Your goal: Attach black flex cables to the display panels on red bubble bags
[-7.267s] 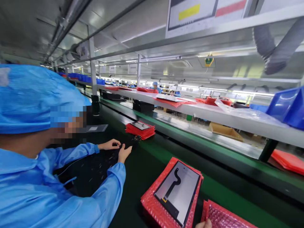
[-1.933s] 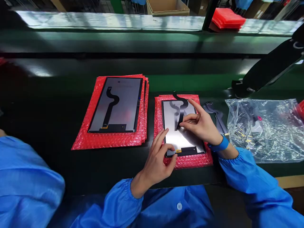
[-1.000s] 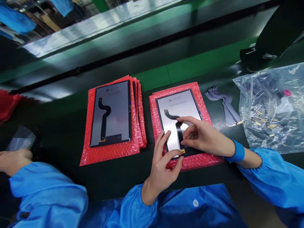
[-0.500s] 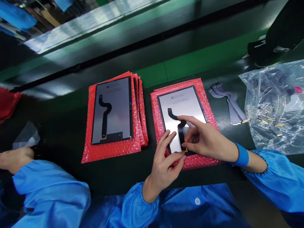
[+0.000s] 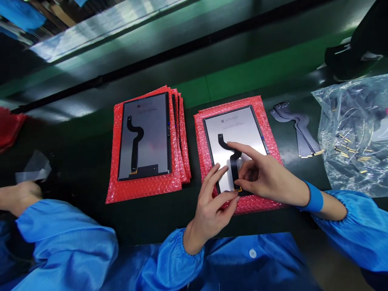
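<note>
A display panel [image 5: 232, 128] lies back side up on red bubble wrap [image 5: 269, 141] before me. On it runs a black S-shaped flex cable [image 5: 234, 166]. The index finger of my right hand [image 5: 262, 171] presses on the cable's upper bend, while its thumb meets the cable near the lower connector [image 5: 239, 188]. My left hand [image 5: 210, 206] has its fingers stretched out: two tips rest on the panel's left side, and index finger and thumb reach the bottom edge beside the connector. The fingertips partly cover that lower end.
To the left stands a stack of red bubble-wrap sleeves [image 5: 145, 188] topped by another panel [image 5: 151, 137] with a cable. Grey flex cables [image 5: 298, 125] lie at right, beside a clear bag [image 5: 357, 121] of more cables. A co-worker's hand [image 5: 22, 196] is at far left, near clear plastic [image 5: 34, 166].
The view has shifted slightly. Both hands keep nearly the same place on the panel and cable.
</note>
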`<state>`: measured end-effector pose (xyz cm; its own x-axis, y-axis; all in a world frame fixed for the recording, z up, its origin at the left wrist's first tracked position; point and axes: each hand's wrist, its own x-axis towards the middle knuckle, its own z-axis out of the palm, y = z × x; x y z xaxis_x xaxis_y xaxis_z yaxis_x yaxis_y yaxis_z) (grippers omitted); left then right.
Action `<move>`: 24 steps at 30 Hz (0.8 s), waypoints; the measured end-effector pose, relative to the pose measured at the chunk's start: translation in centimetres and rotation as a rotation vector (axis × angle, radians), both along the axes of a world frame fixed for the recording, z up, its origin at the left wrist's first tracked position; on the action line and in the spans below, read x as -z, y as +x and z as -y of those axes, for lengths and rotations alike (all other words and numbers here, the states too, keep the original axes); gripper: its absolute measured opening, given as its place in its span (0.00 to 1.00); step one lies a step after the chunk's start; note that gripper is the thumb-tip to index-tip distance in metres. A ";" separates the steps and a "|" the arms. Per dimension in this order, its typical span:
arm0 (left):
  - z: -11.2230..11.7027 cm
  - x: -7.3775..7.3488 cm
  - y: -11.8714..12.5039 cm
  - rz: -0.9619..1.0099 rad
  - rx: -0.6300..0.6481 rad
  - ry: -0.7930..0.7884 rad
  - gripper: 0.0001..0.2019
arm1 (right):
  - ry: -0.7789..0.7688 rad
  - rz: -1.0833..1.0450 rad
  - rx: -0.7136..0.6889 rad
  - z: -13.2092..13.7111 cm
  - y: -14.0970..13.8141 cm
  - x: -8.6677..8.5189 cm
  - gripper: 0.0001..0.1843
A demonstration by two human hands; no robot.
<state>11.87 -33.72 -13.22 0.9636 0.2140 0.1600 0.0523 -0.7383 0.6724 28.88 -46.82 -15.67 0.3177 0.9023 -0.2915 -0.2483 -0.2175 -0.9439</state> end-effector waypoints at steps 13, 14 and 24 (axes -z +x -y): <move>0.0 0.1 0.0 0.000 -0.001 -0.012 0.08 | -0.001 0.046 -0.008 0.1 0.1 0.2 0.49; 0.1 0.1 0.0 -0.001 -0.002 -0.012 0.08 | 0.006 0.056 -0.010 0.1 0.1 0.3 0.48; 0.1 0.1 0.0 0.003 -0.002 -0.017 0.07 | 0.051 0.076 -0.030 0.3 0.1 0.6 0.48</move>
<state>11.87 -33.85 -13.37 0.9628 0.2182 0.1595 0.0513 -0.7268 0.6849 28.93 -47.15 -16.28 0.3099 0.9248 -0.2208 -0.1696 -0.1747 -0.9699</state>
